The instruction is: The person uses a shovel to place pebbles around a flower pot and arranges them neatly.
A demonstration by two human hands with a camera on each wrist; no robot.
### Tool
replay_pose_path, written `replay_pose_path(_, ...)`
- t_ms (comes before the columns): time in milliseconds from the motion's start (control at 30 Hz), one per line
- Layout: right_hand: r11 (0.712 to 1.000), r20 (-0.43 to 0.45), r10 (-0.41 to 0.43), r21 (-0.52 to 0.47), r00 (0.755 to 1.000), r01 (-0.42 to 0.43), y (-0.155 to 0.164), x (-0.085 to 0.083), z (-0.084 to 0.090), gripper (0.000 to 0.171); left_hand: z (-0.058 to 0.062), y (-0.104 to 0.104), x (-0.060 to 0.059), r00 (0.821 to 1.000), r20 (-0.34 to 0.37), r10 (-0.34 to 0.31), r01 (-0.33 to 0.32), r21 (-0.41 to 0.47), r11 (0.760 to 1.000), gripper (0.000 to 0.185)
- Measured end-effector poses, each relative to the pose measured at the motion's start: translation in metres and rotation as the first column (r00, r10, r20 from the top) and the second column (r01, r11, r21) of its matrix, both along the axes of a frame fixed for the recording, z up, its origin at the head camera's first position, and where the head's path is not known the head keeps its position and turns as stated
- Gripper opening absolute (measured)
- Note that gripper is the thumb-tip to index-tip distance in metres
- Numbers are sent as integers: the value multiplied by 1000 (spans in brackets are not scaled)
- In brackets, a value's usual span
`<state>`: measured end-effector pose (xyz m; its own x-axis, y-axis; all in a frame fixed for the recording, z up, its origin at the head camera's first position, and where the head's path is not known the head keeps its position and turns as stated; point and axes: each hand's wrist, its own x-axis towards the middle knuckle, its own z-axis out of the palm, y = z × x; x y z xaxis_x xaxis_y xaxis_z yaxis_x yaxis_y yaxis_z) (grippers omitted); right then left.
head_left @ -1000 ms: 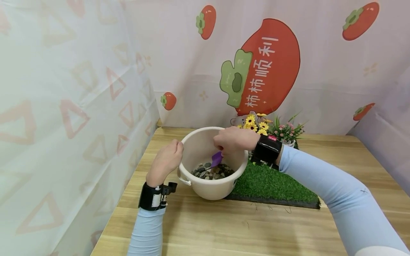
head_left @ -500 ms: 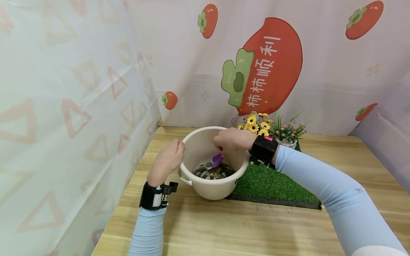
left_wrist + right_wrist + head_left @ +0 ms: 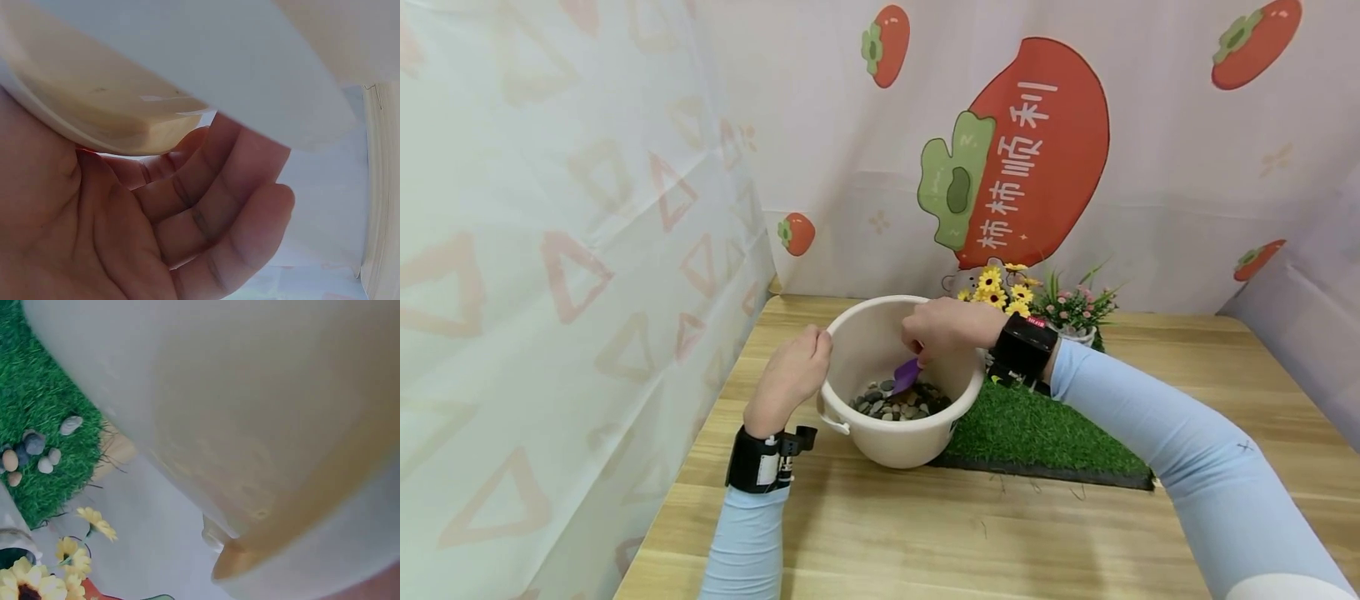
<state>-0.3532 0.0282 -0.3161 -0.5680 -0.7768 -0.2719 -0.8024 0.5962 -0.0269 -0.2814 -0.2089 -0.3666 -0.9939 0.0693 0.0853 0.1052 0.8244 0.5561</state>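
The bucket (image 3: 901, 392) sits on the surface (image 3: 925, 533), its right side touching or overlapping the left edge of the grass mat (image 3: 1037, 433). That worries me first: with the base possibly half on the mat, a hard dig on the near side could rock it. I cannot tell whether the base lies flat.

My left hand (image 3: 790, 375) holds the bucket's left rim. From the left wrist view the fingers (image 3: 206, 212) curl loosely under the rim lip (image 3: 125, 125), thumb hidden, so the grip is light rather than clenched. If the scoop pushes left, I judge the rim could slip out of that hold.

My right hand (image 3: 947, 327) is over the far right of the bucket, fingers closed on the handle of the purple scoop (image 3: 907, 375). Its blade points down and left, touching the pebbles (image 3: 898, 402) that cover the bottom. The handle itself is hidden under my hand, so how firm the grip is I cannot tell.

The second risk is spilling: a quick lift could flick stones over the rim. In the right wrist view a few stones (image 3: 34, 453) already lie on the mat. The flowers (image 3: 1000, 292) stand just beyond my right wrist, near enough for the sleeve to catch them.
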Motion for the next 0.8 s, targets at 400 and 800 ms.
replay_pose_path(400,994,0,100,-37,995,-100,0,-8,-9,9,1,1,-1,1000,-3,4,-4,6,1000,48)
replay_pose_path(800,975,-292,171,-84,941,-204,0,-3,-26,37,1,1,0,1000,-9,-2,2,-6,1000,49)
